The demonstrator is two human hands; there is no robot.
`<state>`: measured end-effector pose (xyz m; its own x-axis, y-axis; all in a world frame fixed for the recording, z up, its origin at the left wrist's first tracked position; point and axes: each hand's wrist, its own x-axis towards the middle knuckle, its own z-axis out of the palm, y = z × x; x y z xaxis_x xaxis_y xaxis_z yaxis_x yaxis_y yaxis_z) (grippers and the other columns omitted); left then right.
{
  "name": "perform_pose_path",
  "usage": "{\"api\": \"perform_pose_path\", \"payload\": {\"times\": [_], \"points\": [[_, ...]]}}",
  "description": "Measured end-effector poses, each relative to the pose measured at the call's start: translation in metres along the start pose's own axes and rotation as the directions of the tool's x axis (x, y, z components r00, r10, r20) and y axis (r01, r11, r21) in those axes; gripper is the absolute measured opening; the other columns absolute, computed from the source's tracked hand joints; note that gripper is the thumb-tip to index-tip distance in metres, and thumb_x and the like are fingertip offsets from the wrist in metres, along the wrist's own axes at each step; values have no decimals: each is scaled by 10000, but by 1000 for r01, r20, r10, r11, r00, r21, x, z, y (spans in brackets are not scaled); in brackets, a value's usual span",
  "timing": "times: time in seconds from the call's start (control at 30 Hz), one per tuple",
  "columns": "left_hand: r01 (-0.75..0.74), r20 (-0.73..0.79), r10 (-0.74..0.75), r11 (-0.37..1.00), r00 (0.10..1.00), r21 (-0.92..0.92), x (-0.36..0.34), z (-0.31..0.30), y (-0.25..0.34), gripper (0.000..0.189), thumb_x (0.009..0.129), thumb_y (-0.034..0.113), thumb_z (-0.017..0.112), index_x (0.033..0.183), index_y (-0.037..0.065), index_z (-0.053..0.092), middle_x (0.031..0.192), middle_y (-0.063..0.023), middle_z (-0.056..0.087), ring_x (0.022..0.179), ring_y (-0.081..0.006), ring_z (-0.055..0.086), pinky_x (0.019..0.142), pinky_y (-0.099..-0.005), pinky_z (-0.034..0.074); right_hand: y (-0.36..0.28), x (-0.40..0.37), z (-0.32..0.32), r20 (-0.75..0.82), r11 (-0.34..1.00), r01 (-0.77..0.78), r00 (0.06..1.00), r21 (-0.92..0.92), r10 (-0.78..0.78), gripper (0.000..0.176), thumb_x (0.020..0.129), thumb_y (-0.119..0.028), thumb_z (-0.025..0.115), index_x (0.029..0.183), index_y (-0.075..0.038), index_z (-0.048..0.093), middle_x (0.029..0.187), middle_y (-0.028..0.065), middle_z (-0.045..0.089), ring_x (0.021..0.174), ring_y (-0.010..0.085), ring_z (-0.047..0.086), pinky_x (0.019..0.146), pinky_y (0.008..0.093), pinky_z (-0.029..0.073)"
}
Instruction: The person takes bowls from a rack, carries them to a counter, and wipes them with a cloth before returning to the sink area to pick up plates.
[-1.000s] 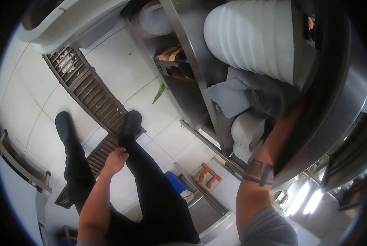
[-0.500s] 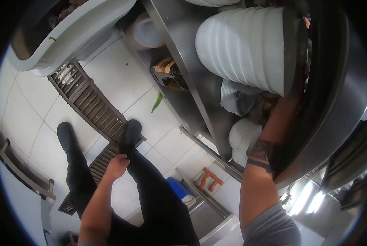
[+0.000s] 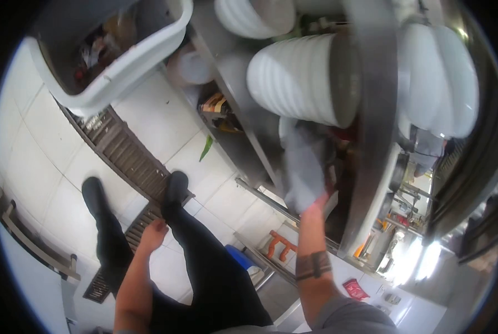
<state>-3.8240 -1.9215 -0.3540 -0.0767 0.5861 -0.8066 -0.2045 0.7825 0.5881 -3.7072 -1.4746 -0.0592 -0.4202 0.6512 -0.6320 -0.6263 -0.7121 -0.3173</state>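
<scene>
My right hand (image 3: pixel 315 202) is closed on a limp, pale grey plastic bag (image 3: pixel 303 170), smeared by motion. The bag stretches from the hand over the metal shelf (image 3: pixel 239 69). Just beyond it, a stack of white bowls (image 3: pixel 299 78) lies on its side, rims turned to the right. My left hand (image 3: pixel 153 235) hangs low above my leg, fingers curled in and nothing seen in them.
A white tub (image 3: pixel 112 78) with scraps inside stands at the upper left. Brown slatted grating (image 3: pixel 127 142) runs over the tiled floor. White plates (image 3: pixel 438 83) rest on the counter at right, and an orange-brown stool (image 3: pixel 281 245) sits below the shelf.
My right hand has come back out from deep in the shelf, drawing the grey bag toward me. The view has shifted, bringing the plates on the right into sight. My left hand stays low.
</scene>
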Motion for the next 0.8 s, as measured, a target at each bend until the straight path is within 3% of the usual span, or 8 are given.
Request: {"api": "perform_pose_path", "payload": {"times": [0.07,0.13,0.17,0.2,0.3,0.5,0.53,0.8], "points": [[42,55,-49,991,997,126,-36,-23,19,440,911,261,655,1285,29,653,1168,-234,712,1122,-390,675,968,-459,519,35,-59,-6,-136,872,1,988,-490,-78,501,918,-255,623,1330,27,587,1298,198,648,1255,351,599,1130,451,432],[-104,51,96,972,994,209,-72,-35,16,493,900,230,656,1361,59,610,1182,-220,700,1090,-404,676,947,-475,527,29,-92,-68,98,792,-44,987,-609,131,267,946,-192,584,1144,-41,681,1178,133,679,1125,272,638,983,428,517],[-306,-73,329,925,941,226,-88,-34,9,587,875,182,682,1434,70,546,1227,-204,680,1114,-404,664,981,-465,521,53,-109,-35,-69,700,-216,970,-681,232,204,902,-158,642,1067,-43,674,1094,81,665,1090,218,622,977,386,488],[-143,-21,146,985,989,94,-130,-58,77,730,846,132,719,1518,67,440,1333,-198,621,1225,-399,607,1061,-450,486,76,-129,3,-240,578,-385,919,-720,313,158,857,-125,699,989,-44,668,1009,29,651,1056,164,605,970,344,459],[-465,0,481,846,876,260,-211,-84,162,1118,755,203,863,1636,87,185,1581,-264,306,1440,-456,376,1184,-470,379,124,-167,70,-129,268,-307,842,-913,523,240,836,-120,742,1055,-52,674,1058,8,653,1087,135,583,996,313,425],[-686,142,697,611,703,396,-304,-142,261,421,770,103,734,1189,74,704,1267,-155,679,1275,-422,560,1081,-497,446,129,-260,183,97,441,-297,728,-847,678,308,894,-176,724,1160,-42,645,1214,45,624,1161,155,579,1024,317,440],[-493,174,461,813,870,309,-319,-147,285,455,777,89,715,1230,88,673,1177,-182,702,1128,-401,648,1008,-464,503,111,-283,189,162,552,-266,778,-790,607,359,912,-193,709,1215,-20,627,1218,72,630,1154,175,601,1011,337,469],[-709,523,498,330,691,623,-378,-106,522,434,830,232,771,1204,67,625,1064,-185,686,1037,-402,668,871,-459,538,71,-338,173,468,889,-301,766,-344,440,606,851,-168,674,1394,60,532,1275,196,649,1140,310,671,1004,426,537]]}}
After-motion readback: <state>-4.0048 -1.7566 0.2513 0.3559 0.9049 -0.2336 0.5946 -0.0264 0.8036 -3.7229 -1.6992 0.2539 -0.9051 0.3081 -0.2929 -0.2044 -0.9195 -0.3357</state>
